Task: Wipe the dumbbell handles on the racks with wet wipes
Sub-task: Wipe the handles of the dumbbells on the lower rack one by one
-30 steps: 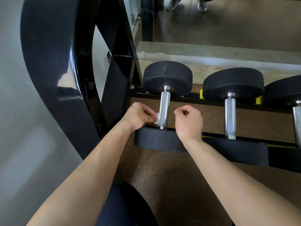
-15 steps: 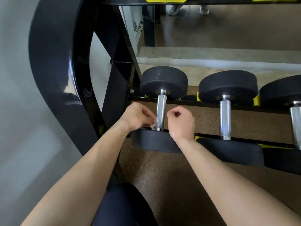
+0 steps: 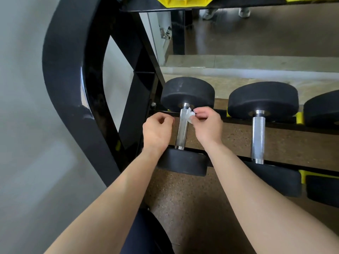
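Observation:
The leftmost dumbbell's chrome handle [image 3: 181,132] runs between two black rubber heads on the low rack rail [image 3: 275,163]. My right hand [image 3: 207,125] pinches a small white wet wipe [image 3: 190,117] against the right side of the handle, near its far end. My left hand [image 3: 157,131] is a loose fist just left of the handle, about mid-length, with nothing visible in it. A second dumbbell handle [image 3: 258,136] lies bare to the right.
The rack's thick black curved upright [image 3: 73,79] stands close on the left. A third dumbbell head [image 3: 322,110] shows at the right edge. Yellow cradles [image 3: 299,118] sit between weights. A mirror behind reflects a person's shoes [image 3: 244,11]. My dark-clad knee [image 3: 146,233] is below.
The wipe was at my left hand by the handle's near end. It is now in my right hand's fingertips at the far end. Both hands moved up along the handle.

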The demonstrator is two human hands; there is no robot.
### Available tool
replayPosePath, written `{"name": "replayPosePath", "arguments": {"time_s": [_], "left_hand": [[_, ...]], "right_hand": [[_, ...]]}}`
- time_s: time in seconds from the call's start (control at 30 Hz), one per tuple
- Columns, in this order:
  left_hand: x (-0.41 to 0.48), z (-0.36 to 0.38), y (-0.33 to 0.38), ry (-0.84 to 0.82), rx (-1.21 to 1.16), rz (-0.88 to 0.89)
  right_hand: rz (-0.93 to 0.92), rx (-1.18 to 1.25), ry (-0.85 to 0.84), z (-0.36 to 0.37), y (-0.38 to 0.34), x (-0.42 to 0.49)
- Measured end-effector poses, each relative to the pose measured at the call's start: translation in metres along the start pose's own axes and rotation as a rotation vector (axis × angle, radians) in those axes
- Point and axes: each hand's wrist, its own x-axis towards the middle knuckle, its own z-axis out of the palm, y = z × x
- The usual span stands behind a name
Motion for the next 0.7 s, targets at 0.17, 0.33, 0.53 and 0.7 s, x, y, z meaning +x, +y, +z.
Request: {"name": "replayPosePath", "arguments": {"time_s": [0.17, 0.33, 0.53, 0.7], "left_hand": [[0.004, 0.002, -0.001, 0.01, 0.06, -0.005], [0.004, 0.004, -0.002, 0.028, 0.06, -0.005], [0.003, 0.003, 0.001, 0.056, 0.065, -0.013], [0.002, 0.002, 0.001, 0.053, 0.066, -0.02]], "right_hand": [[-0.064, -0.136, -0.011, 0.008, -0.001, 0.002], [0.121, -0.114, -0.279, -0.01, 0.018, -0.016], [0.236, 0.047, -0.135, 0.0, 0.014, 0.002], [0.227, -0.035, -0.206, 0.001, 0.02, -0.005]]}}
